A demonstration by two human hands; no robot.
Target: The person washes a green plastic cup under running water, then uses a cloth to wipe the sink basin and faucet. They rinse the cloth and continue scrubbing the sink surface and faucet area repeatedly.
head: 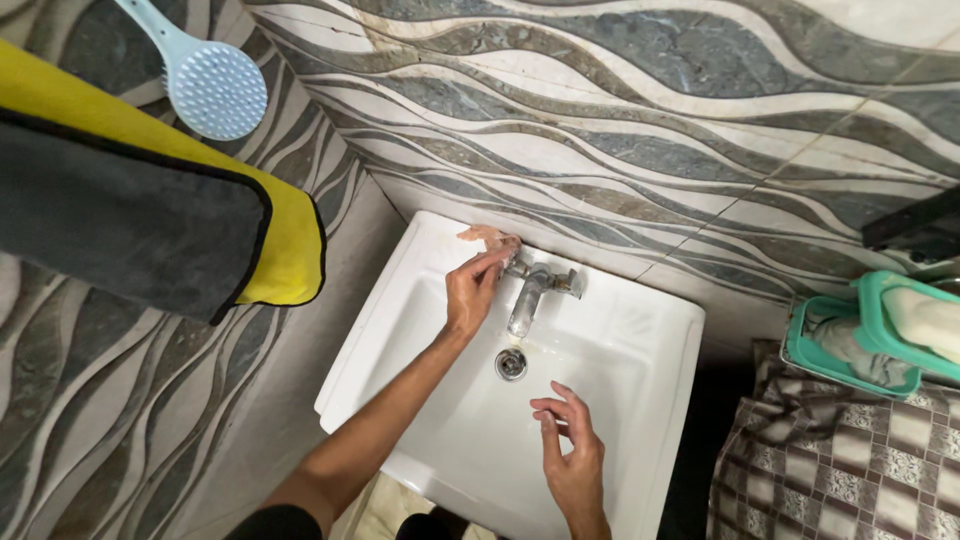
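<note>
A white square washbasin (pixel 640 330) is fixed to a tiled wall, with a metal tap (pixel 530 295) at its back and a round drain (pixel 511 364) below the spout. My left hand (pixel 473 290) reaches up to the tap's left handle, fingers closed around it. A pinkish piece of soap (pixel 482 236) lies on the basin's back rim just above that hand. My right hand (pixel 570 450) hovers over the front of the bowl, fingers loosely spread, holding nothing.
A grey and yellow towel (pixel 150 220) hangs at the left, with a pale blue bath brush (pixel 212 85) above it. At the right, teal plastic containers (pixel 860 345) sit on a checked cloth (pixel 840 460). Wavy grey tiles cover the walls.
</note>
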